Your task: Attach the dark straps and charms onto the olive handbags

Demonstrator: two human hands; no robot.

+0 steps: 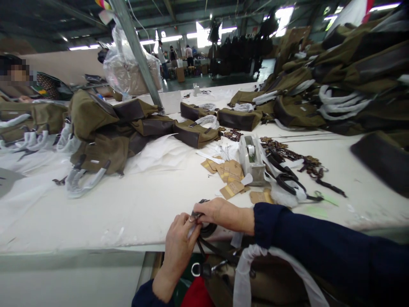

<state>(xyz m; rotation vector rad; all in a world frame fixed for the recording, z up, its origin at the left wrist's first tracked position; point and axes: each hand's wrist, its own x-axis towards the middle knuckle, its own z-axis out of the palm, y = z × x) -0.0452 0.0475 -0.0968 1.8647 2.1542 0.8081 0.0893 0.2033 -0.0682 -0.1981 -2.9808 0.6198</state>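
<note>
Both of my hands meet at the near edge of the white table (128, 209). My left hand (179, 247) pinches the end of a rolled black strap (206, 230), and my right hand (223, 213) covers and grips the same roll from above. The strap runs down to an olive bag (275, 277) below the table edge, with a metal ring (195, 269) and a white-wrapped handle (243, 273) showing. Brown paper tags (228, 170) lie just beyond my hands.
A tape dispenser (252, 160) and black scissors (289, 181) sit right of the tags. Olive bags (105, 128) are heaped at the left and piled high at the right (335, 85). A slanted metal post (137, 51) rises mid-table. A person (15, 76) sits far left.
</note>
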